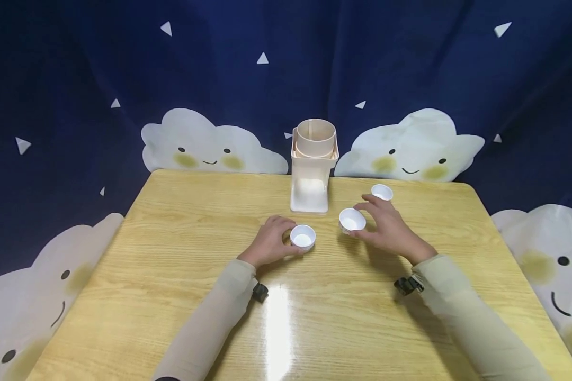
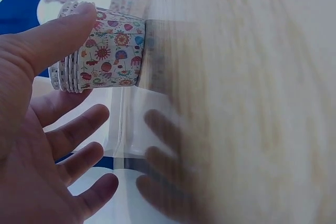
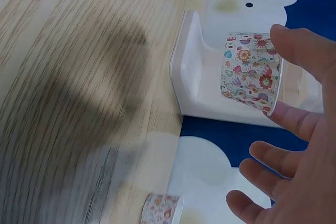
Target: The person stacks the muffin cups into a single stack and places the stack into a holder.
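Left hand (image 2: 31,140) pinches a stack of patterned paper cups (image 2: 113,51) between thumb and index finger, close to the nested rims; the other three fingers are spread and loosely bent, touching nothing. The stack stands upright with its base on the table (image 1: 195,211). Right hand (image 3: 315,161) grips a single flowered cup (image 3: 252,69) by the rim, also between thumb and index finger, lifted clear of the wood, its remaining fingers loosely curled. Just beyond that hand, another cup (image 1: 382,191) stands on the tabletop. Near the far edge sits a cream stand (image 1: 310,180) with a round tube (image 1: 316,135) upright in its top. Pale wood grain runs across the surface, crossed by a bright streak of light. Behind hangs a dark blue curtain (image 1: 286,32) bearing white triangles and smiling clouds.
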{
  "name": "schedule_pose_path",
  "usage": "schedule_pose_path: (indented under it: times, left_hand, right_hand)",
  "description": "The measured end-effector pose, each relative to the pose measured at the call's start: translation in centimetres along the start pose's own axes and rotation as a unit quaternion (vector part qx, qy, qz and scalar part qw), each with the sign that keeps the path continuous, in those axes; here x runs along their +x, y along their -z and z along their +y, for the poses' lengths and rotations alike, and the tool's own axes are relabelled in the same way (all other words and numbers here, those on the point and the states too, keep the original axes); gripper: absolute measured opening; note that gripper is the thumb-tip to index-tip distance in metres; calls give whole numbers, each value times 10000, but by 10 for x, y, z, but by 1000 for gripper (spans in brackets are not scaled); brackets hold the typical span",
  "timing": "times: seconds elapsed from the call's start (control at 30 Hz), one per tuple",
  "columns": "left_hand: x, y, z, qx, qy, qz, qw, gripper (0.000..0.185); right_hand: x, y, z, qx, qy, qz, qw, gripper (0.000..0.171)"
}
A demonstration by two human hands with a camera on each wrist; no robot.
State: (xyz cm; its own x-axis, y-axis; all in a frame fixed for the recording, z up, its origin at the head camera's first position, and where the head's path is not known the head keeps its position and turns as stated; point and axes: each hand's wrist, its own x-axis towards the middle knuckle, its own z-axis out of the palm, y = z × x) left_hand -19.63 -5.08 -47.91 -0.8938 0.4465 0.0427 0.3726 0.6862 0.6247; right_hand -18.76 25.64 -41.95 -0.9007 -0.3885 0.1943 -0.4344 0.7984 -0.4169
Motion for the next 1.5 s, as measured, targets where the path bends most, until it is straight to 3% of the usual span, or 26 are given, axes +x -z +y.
schedule_pose_path:
  times: [0.33,0.67,1.03,1.5]
  left_hand:
    - [-1,6,2,-48,42,17,10000,65]
    - [-2,5,-2,2,-42,104,9999,66]
    - [1,2,0,-30,-1,-15,10000,63]
    - [2,0,-1,-123,-48,-30,9999,57]
  right_hand:
    - [13,-5,-20,163,171,-137,9996,62]
    - [14,-12,-27,226,158,-160,9995,62]
    - [25,-11,-43,348,299,-103,9989,64]
    - [32,-17,-58,280,400,-360,9982,58]
